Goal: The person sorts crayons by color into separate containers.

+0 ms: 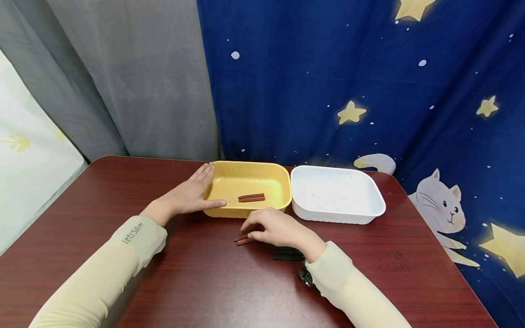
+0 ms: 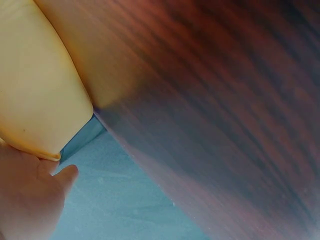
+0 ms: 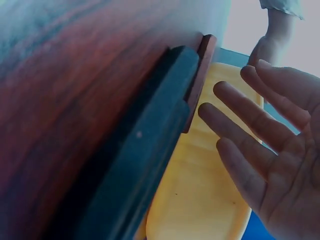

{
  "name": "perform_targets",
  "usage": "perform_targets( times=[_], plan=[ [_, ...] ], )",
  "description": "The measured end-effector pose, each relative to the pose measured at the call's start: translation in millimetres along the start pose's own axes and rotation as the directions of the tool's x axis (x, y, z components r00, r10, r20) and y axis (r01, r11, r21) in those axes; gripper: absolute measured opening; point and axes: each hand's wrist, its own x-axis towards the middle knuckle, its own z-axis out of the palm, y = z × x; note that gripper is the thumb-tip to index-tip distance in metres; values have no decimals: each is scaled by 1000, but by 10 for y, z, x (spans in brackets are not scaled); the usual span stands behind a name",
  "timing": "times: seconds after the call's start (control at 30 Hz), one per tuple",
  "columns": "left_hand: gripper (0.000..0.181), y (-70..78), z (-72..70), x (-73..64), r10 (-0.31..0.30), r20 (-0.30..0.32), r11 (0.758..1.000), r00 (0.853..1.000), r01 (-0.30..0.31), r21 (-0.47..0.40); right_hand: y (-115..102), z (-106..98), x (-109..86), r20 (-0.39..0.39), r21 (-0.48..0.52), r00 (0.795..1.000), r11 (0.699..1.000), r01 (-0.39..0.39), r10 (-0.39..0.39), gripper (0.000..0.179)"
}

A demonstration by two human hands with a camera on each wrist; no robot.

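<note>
My left hand [image 1: 189, 191] rests at the left end of the yellow bin [image 1: 250, 167], fingers straight along its side and thumb over the front rim. Two reddish-brown sticks [image 1: 251, 197] lie inside that bin. In front of it, my right hand [image 1: 275, 227] hovers over more reddish-brown sticks [image 1: 244, 241] on the table, partly hidden by the hand. In the right wrist view its fingers [image 3: 240, 120] are spread apart and hold nothing. Dark green, nearly black sticks [image 1: 287, 254] lie below my right wrist and look large in the right wrist view.
A white bin [image 1: 338, 217] stands against the right end of the yellow one, with small dark specks on its floor. Both are near the back edge of the reddish-brown wooden table [image 1: 197, 282]. Behind hang a grey curtain [image 1: 156, 82] and a blue starry curtain [image 1: 287, 91].
</note>
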Motion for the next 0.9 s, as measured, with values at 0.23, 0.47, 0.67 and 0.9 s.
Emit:
perform_targets(
  times=[0.23,0.47,0.67,0.9],
  plan=[
    [119,-4,20,8,-7,8,1000,1000,7,-22,57,47,63,117,-9,993,1000,-21,22,21],
    [119,-22,7,30,-10,4,1000,1000,10,-6,116,63,102,174,-3,985,1000,-13,13,27],
    [118,-27,-2,22,-14,5,1000,1000,14,-12,87,81,117,213,-30,977,999,-17,23,32],
    [118,-14,8,24,-9,9,1000,1000,9,-2,91,98,101,191,-21,981,999,-42,45,26]
  ],
)
